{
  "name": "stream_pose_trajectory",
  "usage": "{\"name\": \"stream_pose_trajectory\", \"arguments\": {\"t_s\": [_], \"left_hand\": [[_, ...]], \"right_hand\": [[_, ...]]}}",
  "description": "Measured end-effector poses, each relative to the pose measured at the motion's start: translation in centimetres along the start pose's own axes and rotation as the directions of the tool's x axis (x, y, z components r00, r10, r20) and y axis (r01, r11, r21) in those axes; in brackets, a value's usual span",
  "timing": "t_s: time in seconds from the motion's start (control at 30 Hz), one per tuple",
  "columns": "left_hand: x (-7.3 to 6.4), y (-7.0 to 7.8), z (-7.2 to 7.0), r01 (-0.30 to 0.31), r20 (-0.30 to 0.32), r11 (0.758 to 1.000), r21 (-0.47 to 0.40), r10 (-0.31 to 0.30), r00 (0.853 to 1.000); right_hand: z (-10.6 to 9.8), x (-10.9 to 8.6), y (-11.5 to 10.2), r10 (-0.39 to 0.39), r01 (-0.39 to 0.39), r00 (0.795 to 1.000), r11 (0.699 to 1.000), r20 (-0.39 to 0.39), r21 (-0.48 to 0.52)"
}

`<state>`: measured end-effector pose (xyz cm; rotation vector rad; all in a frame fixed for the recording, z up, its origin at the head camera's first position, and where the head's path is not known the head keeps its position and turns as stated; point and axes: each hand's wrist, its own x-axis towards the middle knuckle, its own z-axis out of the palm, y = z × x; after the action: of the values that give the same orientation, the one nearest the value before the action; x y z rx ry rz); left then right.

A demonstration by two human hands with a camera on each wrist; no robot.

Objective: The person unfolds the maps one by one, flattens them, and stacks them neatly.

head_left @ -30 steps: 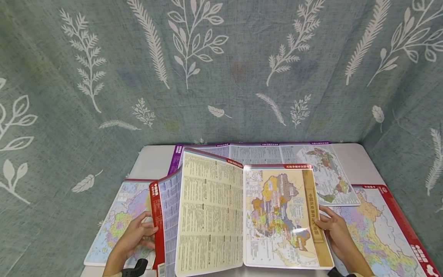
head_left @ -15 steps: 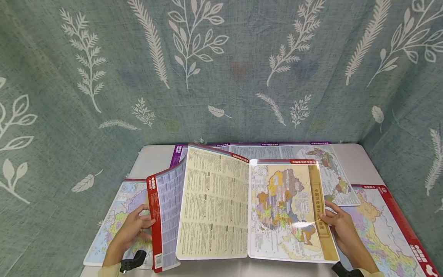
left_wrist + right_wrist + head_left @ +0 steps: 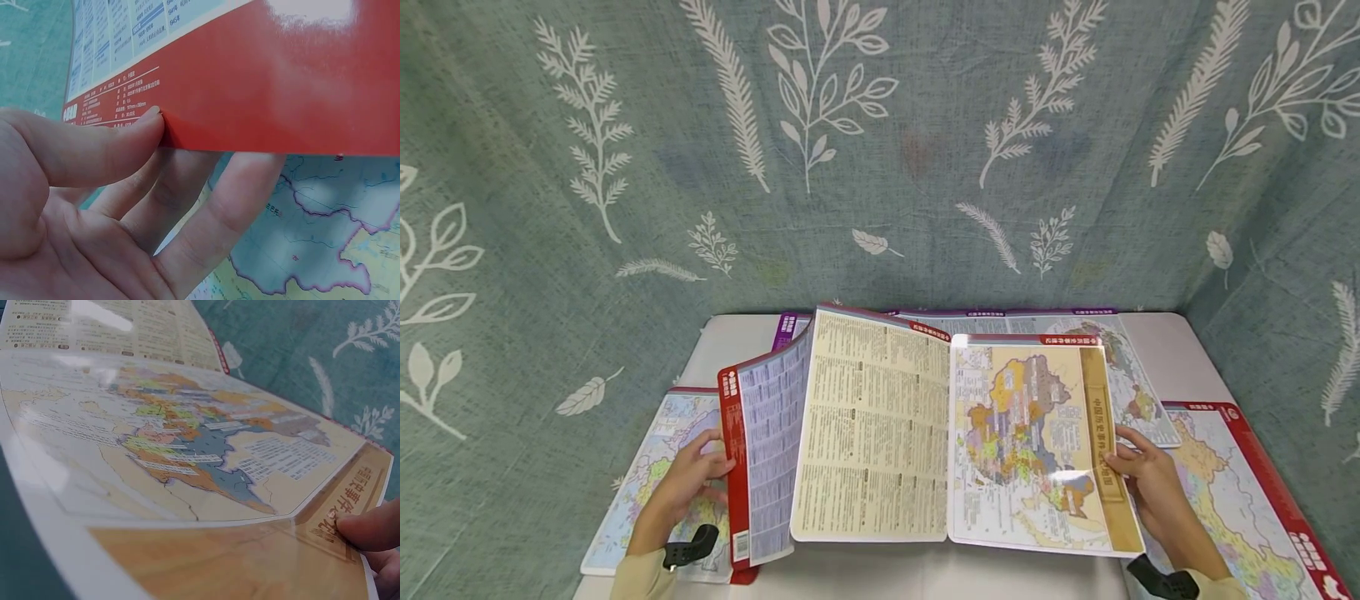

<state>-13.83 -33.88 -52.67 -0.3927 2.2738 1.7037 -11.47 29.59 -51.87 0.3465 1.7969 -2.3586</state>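
Between both hands a folded laminated map (image 3: 868, 433) is spread partly open in the head view, raised over the table. Its panels bend in zigzag folds: a red-edged lilac text panel at left, a cream text panel, then a coloured map panel with a gold title strip. My left hand (image 3: 688, 483) pinches the red edge; in the left wrist view the thumb (image 3: 119, 147) lies on top, with fingers beneath. At the gold strip my right hand (image 3: 1153, 479) grips the other edge, its thumb (image 3: 369, 528) on the face in the right wrist view.
Under the left hand lies another map sheet (image 3: 658, 479). A red-edged map (image 3: 1232, 492) lies at right. Behind, a purple-edged sheet (image 3: 1131, 400) rests on the white table (image 3: 1172, 350). A green leaf-patterned cloth (image 3: 880, 167) hangs at the back and sides.
The folded map has been lifted up and shifted slightly to the right, away from the front. Both hands have moved upward in the head view, keeping their hold on its edges.
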Motion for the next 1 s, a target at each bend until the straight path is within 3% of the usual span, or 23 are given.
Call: {"name": "stream_pose_trajectory", "arguments": {"t_s": [0.3,0.67,1.0], "left_hand": [[0.6,1.0,0.3,-0.014,-0.02,0.998,0.058,0.015,1.0],[1.8,2.4,0.5,-0.02,-0.039,0.996,0.085,0.023,0.999],[2.9,3.5,0.6,-0.034,-0.039,0.993,0.111,0.038,0.998]], "right_hand": [[-0.9,0.5,-1.2,-0.007,0.004,0.998,0.999,-0.06,-0.046],[-2.2,1.4,-3.1,-0.048,0.042,0.996,0.997,-0.079,-0.072],[-3.6,1.7,-3.9,-0.063,0.063,0.994,0.998,-0.095,-0.005]]}}
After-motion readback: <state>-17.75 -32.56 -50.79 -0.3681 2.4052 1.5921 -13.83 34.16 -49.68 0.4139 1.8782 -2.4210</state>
